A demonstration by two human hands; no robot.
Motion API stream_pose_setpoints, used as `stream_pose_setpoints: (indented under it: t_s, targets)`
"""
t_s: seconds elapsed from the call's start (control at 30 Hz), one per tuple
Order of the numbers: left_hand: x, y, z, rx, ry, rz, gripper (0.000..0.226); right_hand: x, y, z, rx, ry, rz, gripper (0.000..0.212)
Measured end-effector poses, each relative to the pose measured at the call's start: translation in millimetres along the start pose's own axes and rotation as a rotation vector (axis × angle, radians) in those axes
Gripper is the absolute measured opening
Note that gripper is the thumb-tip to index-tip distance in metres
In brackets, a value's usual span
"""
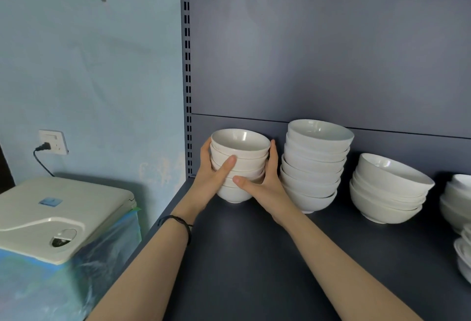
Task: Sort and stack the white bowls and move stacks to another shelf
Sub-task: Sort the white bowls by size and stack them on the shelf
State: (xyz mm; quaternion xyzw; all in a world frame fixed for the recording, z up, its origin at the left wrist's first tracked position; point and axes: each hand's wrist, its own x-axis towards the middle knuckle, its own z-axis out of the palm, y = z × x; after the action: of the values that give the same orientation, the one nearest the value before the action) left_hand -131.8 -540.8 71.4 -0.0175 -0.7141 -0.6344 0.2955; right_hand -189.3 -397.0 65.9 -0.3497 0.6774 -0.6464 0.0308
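A stack of several small white bowls (240,146) stands at the back left of the dark grey shelf (254,257). My left hand (212,175) grips the stack from the left, thumb across its front. My right hand (265,180) grips it from the right, thumb on the lower bowls. To the right stands a taller stack of medium white bowls (316,162). Further right is a stack of large white bowls (387,188).
More white bowls (458,201) and plates (465,254) sit at the shelf's right edge, partly cut off. Left of the shelf stands a white appliance (58,216) wrapped in blue film, under a wall socket (53,141). The slotted upright (187,78) bounds the shelf's left side.
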Motion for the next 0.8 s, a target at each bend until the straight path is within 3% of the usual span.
stream_pose_setpoints:
  t_s: [0.17, 0.33, 0.53, 0.63, 0.7, 0.8]
  targets:
    - [-4.4, -8.1, -5.0, -0.043, -0.057, -0.076, 0.075, -5.5, 5.3, -0.4, -0.017, 0.040, 0.034, 0.118]
    - [-8.2, -9.6, -4.5, -0.062, -0.050, -0.143, 0.085, -13.7, 15.9, 4.0, -0.003, -0.072, 0.112, 0.124]
    - [-15.1, -11.7, -9.9, -0.059, -0.012, -0.193, 0.075, -16.5, 13.1, 6.2, 0.039, -0.054, 0.124, 0.116]
    - [-19.8, -4.5, -11.8, -0.148, 0.103, -0.247, 0.051, -18.5, 7.7, 4.3, 0.059, -0.058, 0.140, 0.102]
    - [-22.0, 0.6, -12.5, -0.176, 0.199, -0.277, 0.053, -20.8, 4.4, 1.7, 0.089, -0.073, 0.148, 0.098]
    - [-35.1, 7.2, -9.7, -0.142, 0.212, -0.257, 0.049, -28.3, -1.8, 2.2, 0.100, -0.060, 0.147, 0.108]
